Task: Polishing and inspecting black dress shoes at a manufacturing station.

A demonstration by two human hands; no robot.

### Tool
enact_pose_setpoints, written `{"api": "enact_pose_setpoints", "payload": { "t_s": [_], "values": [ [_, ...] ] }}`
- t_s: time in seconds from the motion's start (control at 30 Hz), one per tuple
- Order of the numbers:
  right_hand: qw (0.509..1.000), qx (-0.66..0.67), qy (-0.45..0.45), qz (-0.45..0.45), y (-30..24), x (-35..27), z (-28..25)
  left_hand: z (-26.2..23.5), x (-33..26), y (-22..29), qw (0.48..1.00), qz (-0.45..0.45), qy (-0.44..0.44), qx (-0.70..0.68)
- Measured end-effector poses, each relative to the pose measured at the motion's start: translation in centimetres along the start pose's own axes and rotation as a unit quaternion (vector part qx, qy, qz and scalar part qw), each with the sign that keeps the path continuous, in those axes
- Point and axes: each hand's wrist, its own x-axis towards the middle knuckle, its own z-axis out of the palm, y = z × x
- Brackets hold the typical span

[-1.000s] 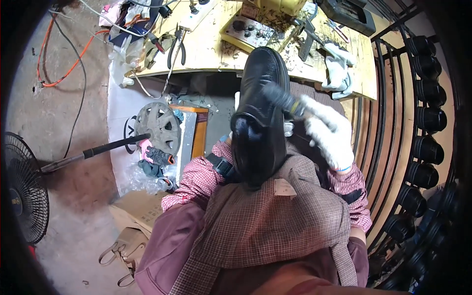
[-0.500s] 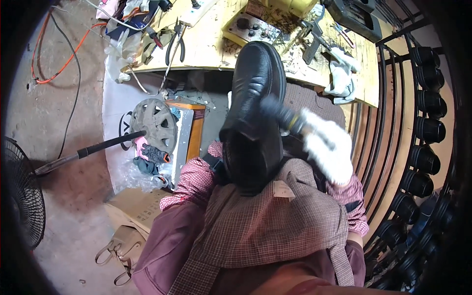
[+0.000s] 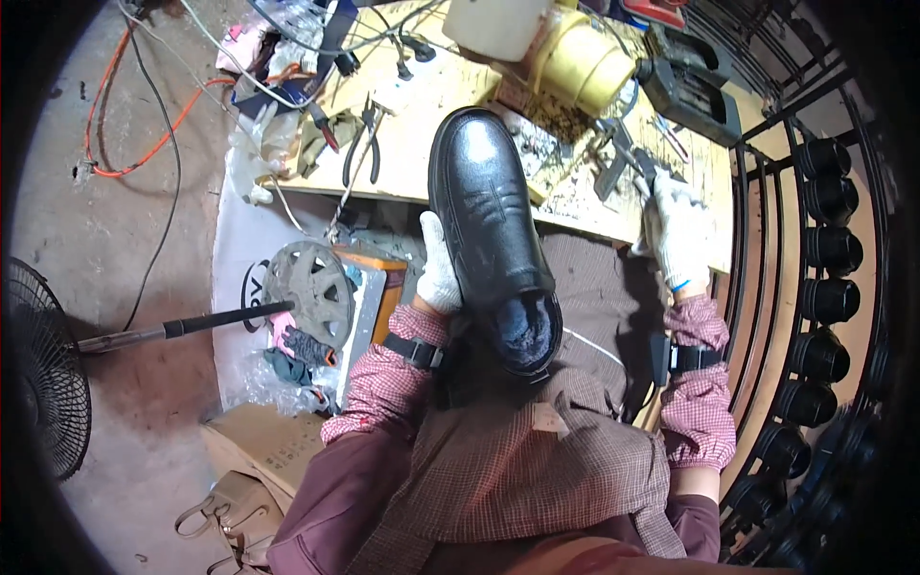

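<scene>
A black leather slip-on shoe (image 3: 494, 216) with a dark fuzzy lining is held over my lap, toe pointing away from me. My left hand (image 3: 440, 264), in a white glove, grips its left side; the fingers beneath it are hidden. Over at the right end of the workbench is my right hand (image 3: 678, 230), also gloved in white, with a blue band at the wrist. It lies beside a dark tool with a handle (image 3: 609, 175), about where a loose glove lay. Its fingers blend with what is there, and no brush shows in it.
The wooden workbench (image 3: 402, 177) carries pliers (image 3: 361, 158), cables, a yellow machine (image 3: 585, 67) and dark scraps. Black shoes line a rack (image 3: 832, 302) on the right. To the left stand a fan (image 3: 43, 369), a cardboard box (image 3: 264, 446) and a grey wheel cover (image 3: 309, 292).
My right hand has left the shoe and moved right to the bench; the brush it held is out of sight. The shoe has tilted, its toe turning left, and my left hand now shows.
</scene>
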Motion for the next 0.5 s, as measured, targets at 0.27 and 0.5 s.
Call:
{"api": "enact_pose_setpoints", "payload": {
  "t_s": [0.27,0.5],
  "values": [
    [0.98,0.172,0.076,-0.07,-5.3,-9.3,-10.5,-5.8,-0.7,0.6,0.981,0.095,-0.017,0.168],
    [0.902,0.371,-0.043,-0.218,-4.6,-15.4,-15.0,3.5,1.2,-5.8,0.995,-0.001,-0.035,0.089]
  ]
}}
